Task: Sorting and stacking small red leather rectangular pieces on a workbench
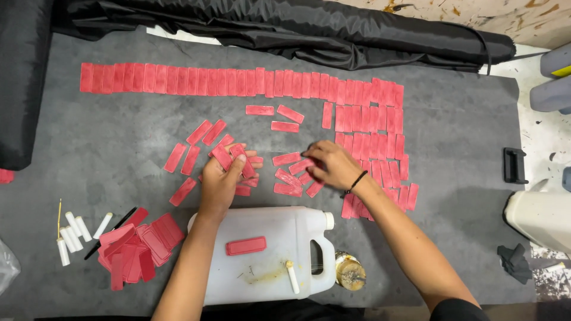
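Item one, nearest us: a white plastic jug (267,252) lying on its side, our landmark, with one red tab (245,245) resting on its flank.

Left of the jug: white sticks (72,229) and a heaped pile of red tabs (135,246).

Above the jug's left shoulder: our left hand (221,178), fingers closed round a small fan of red strips (232,156).

Above the jug's cap: our right hand (334,165), palm down, fingers bent onto the loose strips (291,175); whether it grips one we cannot tell.

Far above the jug: a long row of strips (238,81) on the grey mat (119,148).

Handling, we judge: light, thin, slightly flexible; best pinched at the long edges.
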